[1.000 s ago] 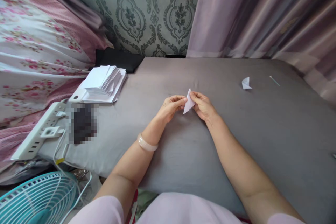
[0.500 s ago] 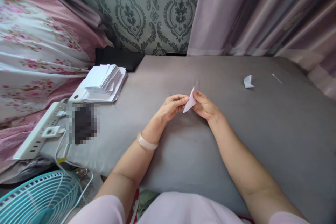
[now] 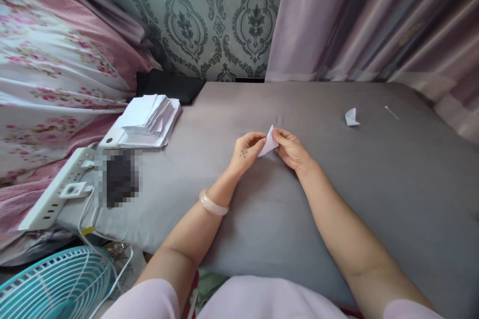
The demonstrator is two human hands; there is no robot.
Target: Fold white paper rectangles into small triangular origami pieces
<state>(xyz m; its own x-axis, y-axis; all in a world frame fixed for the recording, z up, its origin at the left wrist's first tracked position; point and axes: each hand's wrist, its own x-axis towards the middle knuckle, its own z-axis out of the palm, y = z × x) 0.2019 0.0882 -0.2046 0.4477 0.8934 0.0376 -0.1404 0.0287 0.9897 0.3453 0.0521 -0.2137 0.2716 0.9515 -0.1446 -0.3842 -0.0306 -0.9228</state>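
- Head view: we are holding a small folded paper (image 3: 267,144) between both hands, above the middle of the grey bedding (image 3: 337,199); whether its lower tip is touching the cloth, we are not managing to tell.
- Our left hand (image 3: 245,153) is pinching its left edge between thumb and curled fingers, while our right hand (image 3: 292,151) is pinching its upper right edge; some fingertips are hiding behind it.
- We are judging it very light, so a gentle fingertip pinch is probably sufficing.
- Creased layers are likely stiffening its edges, yet we are expecting the flat faces to be bending and the pointed tips to be crumpling under a hard squeeze.
- We are not counting on much slipping, though layers may be sliding over each other; we are favouring the folded edges, thumb in front and fingers behind, leaving the points free.
- A second folded piece (image 3: 352,116) is sitting well to the right, and a paper stack (image 3: 140,113) is lying well to the left.
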